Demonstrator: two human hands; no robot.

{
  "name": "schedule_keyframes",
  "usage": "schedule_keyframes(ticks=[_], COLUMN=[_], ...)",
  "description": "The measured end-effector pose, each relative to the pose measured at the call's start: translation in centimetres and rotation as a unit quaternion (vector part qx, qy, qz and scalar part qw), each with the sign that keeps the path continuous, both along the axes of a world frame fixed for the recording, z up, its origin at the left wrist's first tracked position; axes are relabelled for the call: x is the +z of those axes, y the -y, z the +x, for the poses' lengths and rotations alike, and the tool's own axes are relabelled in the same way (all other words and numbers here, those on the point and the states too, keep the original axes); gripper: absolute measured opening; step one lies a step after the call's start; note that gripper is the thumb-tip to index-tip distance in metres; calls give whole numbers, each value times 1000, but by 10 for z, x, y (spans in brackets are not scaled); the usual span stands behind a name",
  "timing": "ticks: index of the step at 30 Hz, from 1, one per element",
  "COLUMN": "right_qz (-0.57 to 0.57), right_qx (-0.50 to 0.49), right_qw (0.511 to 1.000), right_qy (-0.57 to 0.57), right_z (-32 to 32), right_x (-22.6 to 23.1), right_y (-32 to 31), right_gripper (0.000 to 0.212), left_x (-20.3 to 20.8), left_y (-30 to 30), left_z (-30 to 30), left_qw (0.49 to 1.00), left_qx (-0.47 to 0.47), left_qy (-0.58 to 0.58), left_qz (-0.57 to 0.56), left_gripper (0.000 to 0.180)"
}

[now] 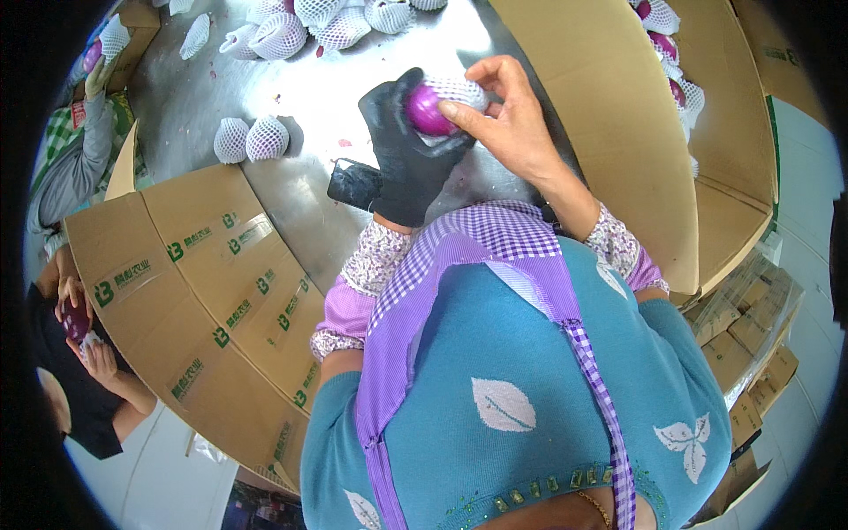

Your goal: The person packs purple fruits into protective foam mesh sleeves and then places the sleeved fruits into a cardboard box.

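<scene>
My left hand, in a black glove, cups a shiny purple red onion above the metal table. A white foam net sleeve covers the onion's right side. My bare right hand pinches the sleeve from the right, its thumb against the onion's edge and its fingers bent behind the net. A black phone lies on the table beside my left wrist. Two foam-netted pieces sit together farther left, their contents mostly hidden by the net.
More netted onions are heaped at the table's far side. An open carton with netted onions stands at my right. Cardboard borders my left. Two co-workers' hands hold onions at the left.
</scene>
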State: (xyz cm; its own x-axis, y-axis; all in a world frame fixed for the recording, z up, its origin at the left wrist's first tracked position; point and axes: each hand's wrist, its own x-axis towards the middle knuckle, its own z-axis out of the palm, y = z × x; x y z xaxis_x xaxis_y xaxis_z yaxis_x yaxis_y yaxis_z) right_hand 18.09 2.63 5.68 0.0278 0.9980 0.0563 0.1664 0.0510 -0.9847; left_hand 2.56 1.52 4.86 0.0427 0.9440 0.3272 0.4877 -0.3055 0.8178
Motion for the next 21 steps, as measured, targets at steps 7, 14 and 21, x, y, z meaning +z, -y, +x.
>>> schedule_keyframes(ticks=[7,14,21], right_qz=[-157,-151,-218], right_qx=[-11,4,33], right_qw=[958,955,856], right_qy=[-239,-257,-468], right_z=[16,21,25], right_x=[-6,-16,-5], right_y=[-10,-3,-6], right_gripper=[16,16,26], left_x=[4,-4,-11], left_y=[-5,-2,-4], left_z=[-12,-24,-28], left_qw=[932,571,377], left_qx=[-53,-78,-145], left_qy=[316,754,843], left_qz=[-167,-316,-355], left_gripper=[74,68,88])
